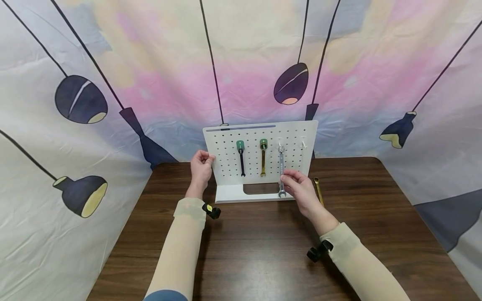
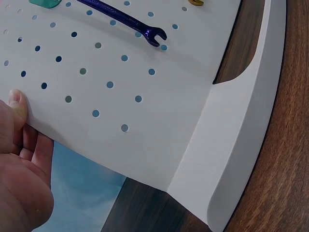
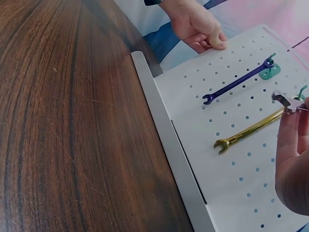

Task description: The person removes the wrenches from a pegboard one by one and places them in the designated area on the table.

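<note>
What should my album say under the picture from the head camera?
Left hand grips a white board; right hand holds a silver wrench beside a hanging gold wrench.

1. Flat white pegboard panel [image 1: 229, 193]: dotted with rows of round holes.
2. Long silver metal wrench [image 1: 281, 167].
3. Slim violet-blue metal wrench [image 3: 236, 83].
4. Slim gold metal wrench [image 3: 251, 129]; another gold-coloured wrench [image 1: 318, 190].
5. Small green hooks [image 1: 240, 144]; another, pale hook [image 1: 303, 144], perhaps clear plastic.
6. Brown wooden tabletop [image 1: 233, 251]: darker streaked grain.
7. Pastel cloth backdrop [image 1: 169, 92]: pink, cream, blue blotches, navy printed lamps [image 1: 90, 100].
</note>
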The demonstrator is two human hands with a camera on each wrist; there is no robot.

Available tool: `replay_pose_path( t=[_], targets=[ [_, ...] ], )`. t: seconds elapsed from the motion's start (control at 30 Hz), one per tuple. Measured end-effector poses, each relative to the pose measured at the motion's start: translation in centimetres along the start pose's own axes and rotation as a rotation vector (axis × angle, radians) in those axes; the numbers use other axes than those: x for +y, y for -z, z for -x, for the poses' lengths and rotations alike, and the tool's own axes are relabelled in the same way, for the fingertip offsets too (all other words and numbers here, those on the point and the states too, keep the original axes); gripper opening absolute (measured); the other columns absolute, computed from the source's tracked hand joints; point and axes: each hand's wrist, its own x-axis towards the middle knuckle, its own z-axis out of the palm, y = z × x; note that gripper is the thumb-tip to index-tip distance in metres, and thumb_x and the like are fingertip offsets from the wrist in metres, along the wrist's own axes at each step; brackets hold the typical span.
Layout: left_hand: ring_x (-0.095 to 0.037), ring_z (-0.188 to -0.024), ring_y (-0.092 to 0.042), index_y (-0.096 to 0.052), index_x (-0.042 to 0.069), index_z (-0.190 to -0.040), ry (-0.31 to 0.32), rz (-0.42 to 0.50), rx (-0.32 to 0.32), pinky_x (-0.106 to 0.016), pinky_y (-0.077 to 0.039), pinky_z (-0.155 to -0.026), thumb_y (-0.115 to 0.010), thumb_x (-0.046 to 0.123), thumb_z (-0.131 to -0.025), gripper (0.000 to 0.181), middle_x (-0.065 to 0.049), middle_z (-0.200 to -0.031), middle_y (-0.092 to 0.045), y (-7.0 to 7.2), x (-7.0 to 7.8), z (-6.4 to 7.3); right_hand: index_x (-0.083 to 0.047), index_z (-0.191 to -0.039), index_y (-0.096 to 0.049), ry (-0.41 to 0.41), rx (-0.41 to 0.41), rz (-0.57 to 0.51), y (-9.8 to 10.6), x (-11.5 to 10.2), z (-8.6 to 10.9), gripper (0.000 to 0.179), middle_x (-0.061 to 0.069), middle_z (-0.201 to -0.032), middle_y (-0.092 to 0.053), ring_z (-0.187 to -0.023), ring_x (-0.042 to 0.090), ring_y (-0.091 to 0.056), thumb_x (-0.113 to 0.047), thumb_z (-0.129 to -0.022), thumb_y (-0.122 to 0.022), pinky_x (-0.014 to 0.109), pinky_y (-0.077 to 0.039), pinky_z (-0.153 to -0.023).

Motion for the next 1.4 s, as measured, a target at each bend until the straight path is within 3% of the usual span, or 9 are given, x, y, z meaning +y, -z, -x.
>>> replay_pose_path(
  t=[0.4,0.7,0.87,1.4],
  targets=[
    [-0.018,-0.074,-0.050,-0.050,-0.011,-0.098,0.019,-0.022,-0.033,-0.020,-0.041,-0.060,-0.067,0.002,-0.094,0.021,-0.007,-0.084,-0.051,0.2,0.8,0.1,-0.010,-0.107,-0.062,0.009,0.000,-0.032,0.8,0.3,0.0,0.015,-0.001,-0.093,-0.064,-0.085,0.010,-0.063,-0.008,-0.094,-0.068,0.028,-0.055,-0.082],
    [-0.015,-0.075,-0.050,-0.052,0.000,-0.093,0.014,-0.008,-0.011,-0.020,-0.041,-0.062,-0.069,0.008,-0.093,0.019,-0.003,-0.084,-0.051,0.0,0.3,-0.2,-0.002,-0.116,-0.059,0.000,0.020,-0.006,2.0,0.8,0.1,0.023,-0.003,-0.094,-0.065,-0.086,0.009,-0.062,-0.008,-0.095,-0.067,0.028,-0.054,-0.081],
    [-0.014,-0.073,-0.049,-0.052,0.006,-0.087,0.006,-0.002,0.008,-0.020,-0.041,-0.061,-0.070,0.006,-0.093,0.019,-0.003,-0.082,-0.051,-0.1,0.2,0.0,-0.007,-0.114,-0.061,-0.021,0.027,-0.004,2.8,1.0,0.4,0.019,-0.003,-0.094,-0.066,-0.086,0.008,-0.062,-0.010,-0.096,-0.068,0.027,-0.054,-0.081],
    [-0.010,-0.067,-0.047,-0.051,0.005,-0.085,-0.001,-0.002,0.020,-0.019,-0.039,-0.056,-0.071,0.005,-0.092,0.020,-0.003,-0.079,-0.051,-0.1,0.0,0.2,-0.003,-0.116,-0.059,-0.020,0.038,0.049,5.7,2.1,0.9,0.026,-0.001,-0.095,-0.065,-0.086,0.010,-0.064,-0.013,-0.095,-0.070,0.028,-0.055,-0.080]
  ],
)
